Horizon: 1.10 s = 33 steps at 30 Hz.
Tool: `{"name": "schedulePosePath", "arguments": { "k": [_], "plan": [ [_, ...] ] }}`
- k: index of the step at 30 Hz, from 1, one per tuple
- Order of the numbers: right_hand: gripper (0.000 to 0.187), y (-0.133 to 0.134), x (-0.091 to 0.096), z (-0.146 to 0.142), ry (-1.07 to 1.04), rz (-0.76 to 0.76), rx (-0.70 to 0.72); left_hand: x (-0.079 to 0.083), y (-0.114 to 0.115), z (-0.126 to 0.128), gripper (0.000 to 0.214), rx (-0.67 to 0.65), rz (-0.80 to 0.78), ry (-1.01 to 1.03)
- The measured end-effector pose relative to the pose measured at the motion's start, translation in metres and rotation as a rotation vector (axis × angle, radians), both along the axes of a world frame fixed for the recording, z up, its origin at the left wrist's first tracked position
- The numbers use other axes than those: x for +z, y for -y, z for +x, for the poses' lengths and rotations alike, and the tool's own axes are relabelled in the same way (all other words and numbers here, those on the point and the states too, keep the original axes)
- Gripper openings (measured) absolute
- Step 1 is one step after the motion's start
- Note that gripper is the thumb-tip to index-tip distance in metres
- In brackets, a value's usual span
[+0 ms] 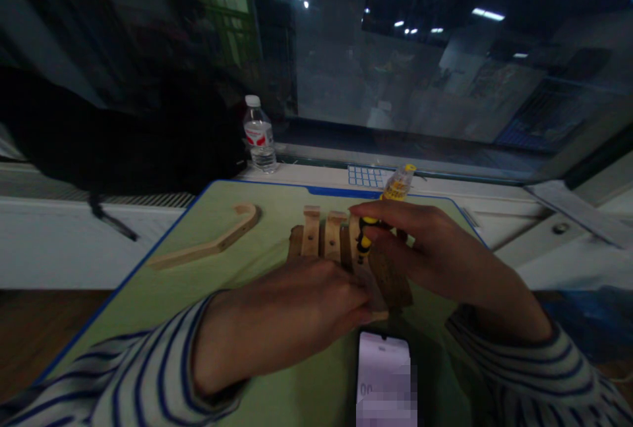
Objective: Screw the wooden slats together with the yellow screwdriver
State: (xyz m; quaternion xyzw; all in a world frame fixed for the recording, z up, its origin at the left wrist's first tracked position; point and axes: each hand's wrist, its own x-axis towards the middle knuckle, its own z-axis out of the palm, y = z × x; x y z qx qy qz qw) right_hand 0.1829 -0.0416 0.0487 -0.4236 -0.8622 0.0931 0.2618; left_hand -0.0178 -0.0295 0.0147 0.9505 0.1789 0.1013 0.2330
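My right hand [420,242] grips a yellow and black screwdriver [364,242], its tip pointing down at the rightmost of several pale wooden hooks. This wooden hook [370,288] lies over a dark brown wooden board [395,282]. My left hand [301,302] presses down on the hook, fingers together, covering part of it and the lower board. Beside it, a left hook [311,232] and a middle hook [335,236] lie parallel, each with a small dark hole. Another wooden hook [212,242] rests apart on the left of the green table [267,216].
A phone [383,374] lies near the front edge. A water bottle [260,137] stands on the windowsill, left of a blue-and-white grid sheet [364,176]. Behind my right hand is a clear, yellow-capped container [398,182]. A black bag [148,124] sits at the left, before the window.
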Motion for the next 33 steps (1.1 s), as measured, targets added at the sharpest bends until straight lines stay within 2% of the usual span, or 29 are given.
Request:
{"name": "schedulePosePath", "arguments": {
  "k": [4, 11, 21, 33],
  "plan": [
    [0.031, 0.0001, 0.0005, -0.0003, -0.001, 0.005, 0.007, -0.0005, 0.0, -0.0003, 0.028, 0.002, -0.016, 0.032],
    [0.031, 0.001, 0.0011, -0.0009, 0.006, -0.009, -0.003, 0.0039, 0.0005, 0.0002, 0.026, 0.01, 0.01, -0.069],
    [0.029, 0.0007, 0.0014, -0.0012, 0.0, 0.009, 0.003, 0.0001, 0.0005, 0.0018, 0.023, -0.008, 0.069, -0.052],
    [0.027, 0.0019, 0.0015, -0.0009, 0.008, 0.011, -0.001, 0.0012, 0.0005, 0.0009, 0.029, -0.019, -0.047, 0.048]
  ]
}}
